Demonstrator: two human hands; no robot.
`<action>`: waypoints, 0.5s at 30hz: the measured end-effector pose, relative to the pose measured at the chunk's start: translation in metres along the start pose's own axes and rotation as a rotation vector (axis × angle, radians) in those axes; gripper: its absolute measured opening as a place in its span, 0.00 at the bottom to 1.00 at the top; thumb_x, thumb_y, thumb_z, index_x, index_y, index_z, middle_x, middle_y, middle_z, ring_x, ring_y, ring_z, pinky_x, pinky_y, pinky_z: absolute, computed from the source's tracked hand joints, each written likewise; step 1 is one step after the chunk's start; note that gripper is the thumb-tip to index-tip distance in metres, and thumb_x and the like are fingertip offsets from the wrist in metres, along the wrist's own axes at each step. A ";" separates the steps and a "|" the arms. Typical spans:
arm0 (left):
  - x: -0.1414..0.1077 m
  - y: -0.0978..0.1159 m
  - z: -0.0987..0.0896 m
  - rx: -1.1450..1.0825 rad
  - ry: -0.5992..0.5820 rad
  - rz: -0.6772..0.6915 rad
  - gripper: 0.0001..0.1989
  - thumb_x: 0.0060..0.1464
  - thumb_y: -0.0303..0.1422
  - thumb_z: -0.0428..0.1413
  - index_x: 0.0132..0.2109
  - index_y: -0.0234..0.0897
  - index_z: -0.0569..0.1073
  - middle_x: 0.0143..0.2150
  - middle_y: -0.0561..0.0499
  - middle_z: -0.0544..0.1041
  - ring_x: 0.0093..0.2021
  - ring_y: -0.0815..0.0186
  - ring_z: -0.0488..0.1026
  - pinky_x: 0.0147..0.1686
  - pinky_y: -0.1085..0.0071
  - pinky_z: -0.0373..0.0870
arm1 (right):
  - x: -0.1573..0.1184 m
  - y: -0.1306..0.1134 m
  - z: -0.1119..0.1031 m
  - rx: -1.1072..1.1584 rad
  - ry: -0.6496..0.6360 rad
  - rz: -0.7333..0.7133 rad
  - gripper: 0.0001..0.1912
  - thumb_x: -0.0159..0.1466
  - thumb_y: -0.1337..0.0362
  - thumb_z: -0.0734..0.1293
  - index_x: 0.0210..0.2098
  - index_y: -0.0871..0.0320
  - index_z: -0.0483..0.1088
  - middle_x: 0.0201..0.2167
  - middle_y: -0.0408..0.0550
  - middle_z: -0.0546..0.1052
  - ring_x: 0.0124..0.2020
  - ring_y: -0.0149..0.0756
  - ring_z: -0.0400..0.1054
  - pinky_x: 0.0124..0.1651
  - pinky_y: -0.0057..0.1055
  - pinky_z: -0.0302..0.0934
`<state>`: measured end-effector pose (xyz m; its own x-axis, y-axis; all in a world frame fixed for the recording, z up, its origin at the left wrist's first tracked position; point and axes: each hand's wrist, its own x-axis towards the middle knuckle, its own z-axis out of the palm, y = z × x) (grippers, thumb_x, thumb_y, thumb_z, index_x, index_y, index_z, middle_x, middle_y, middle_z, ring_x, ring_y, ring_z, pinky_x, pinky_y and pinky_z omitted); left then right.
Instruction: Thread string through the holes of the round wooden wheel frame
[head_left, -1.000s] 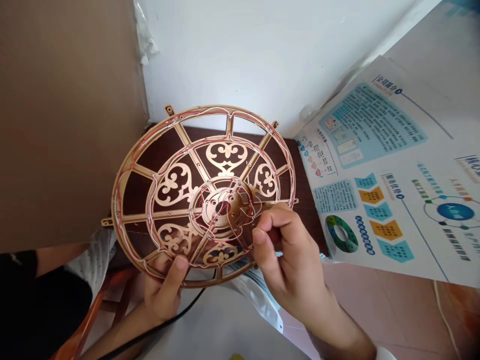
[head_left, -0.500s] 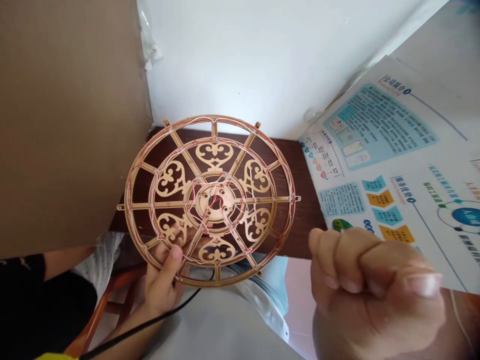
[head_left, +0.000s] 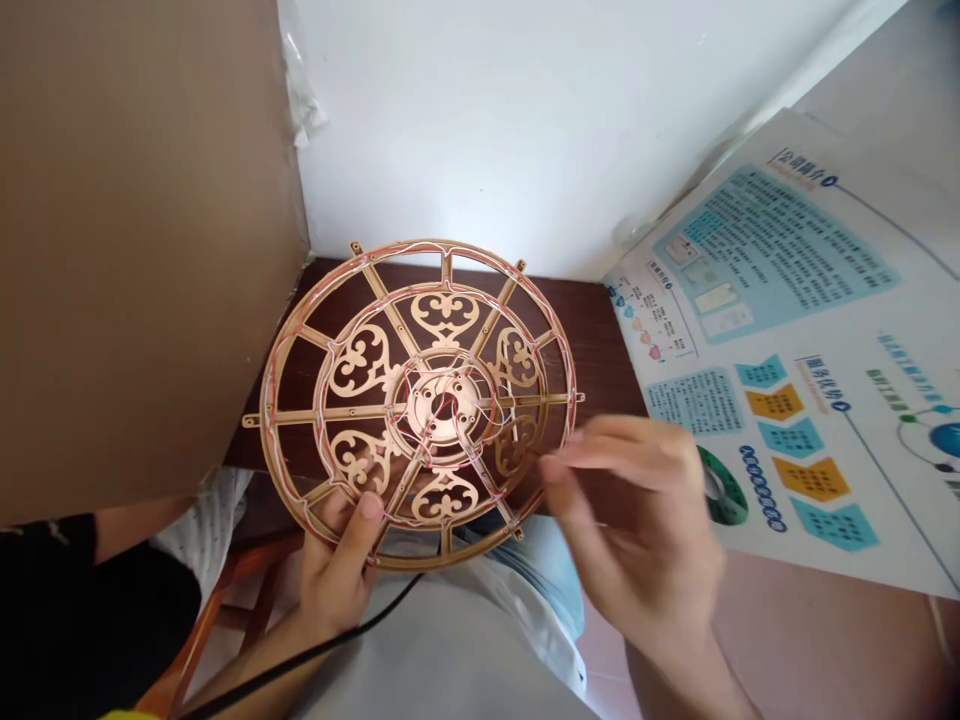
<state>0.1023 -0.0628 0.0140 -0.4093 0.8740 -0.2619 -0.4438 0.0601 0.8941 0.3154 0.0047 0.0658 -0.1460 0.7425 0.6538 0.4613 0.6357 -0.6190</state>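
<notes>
My left hand (head_left: 341, 565) grips the lower left rim of a round gold openwork frame (head_left: 343, 412), thumb on top and fingers underneath. The frame has rings, spokes and scroll ornaments. Red and white wires (head_left: 427, 455) run along its rings and gather around the hub. My right hand (head_left: 645, 520) is at the frame's right rim, thumb and forefinger pinched together. Anything between those fingertips is too small and blurred to make out. A thin white strand (head_left: 511, 395) lies across the right-hand spokes.
Behind the frame is a dark brown tabletop (head_left: 600, 350) against a white wall (head_left: 480, 130). A brown panel (head_left: 142, 230) rises at left, and a printed poster board (head_left: 810, 380) leans at right. A black cable (head_left: 322, 645) passes below the frame. Another person's arm (head_left: 124, 525) shows at lower left.
My right hand has moved left from the poster side to the frame's right rim, its fist turning into a pinch. The frame has shifted and tilted slightly; my left hand keeps its grip.
</notes>
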 end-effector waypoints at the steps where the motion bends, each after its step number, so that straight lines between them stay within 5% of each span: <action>1: -0.001 0.002 0.001 0.015 -0.005 -0.004 0.23 0.52 0.52 0.72 0.47 0.40 0.87 0.46 0.41 0.88 0.51 0.46 0.85 0.54 0.53 0.83 | 0.004 -0.001 0.002 -0.081 -0.053 -0.087 0.14 0.68 0.73 0.72 0.50 0.49 0.76 0.46 0.49 0.75 0.46 0.42 0.74 0.44 0.42 0.69; 5: -0.004 0.007 0.005 0.071 -0.009 0.033 0.21 0.52 0.51 0.72 0.45 0.41 0.87 0.46 0.42 0.88 0.50 0.48 0.85 0.52 0.57 0.83 | 0.021 0.000 0.009 -0.186 -0.179 -0.260 0.15 0.71 0.71 0.71 0.55 0.48 0.77 0.53 0.52 0.73 0.53 0.46 0.71 0.49 0.46 0.68; 15: -0.009 0.007 0.000 0.127 -0.162 0.166 0.13 0.63 0.46 0.65 0.49 0.46 0.88 0.45 0.46 0.88 0.47 0.55 0.86 0.50 0.66 0.83 | 0.046 -0.001 0.012 -0.145 -0.377 -0.305 0.05 0.73 0.66 0.71 0.48 0.53 0.77 0.70 0.58 0.69 0.71 0.57 0.63 0.67 0.61 0.61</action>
<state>0.1034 -0.0700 0.0225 -0.3305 0.9422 -0.0552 -0.2735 -0.0396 0.9611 0.2978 0.0405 0.0914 -0.5866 0.5693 0.5760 0.4615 0.8194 -0.3400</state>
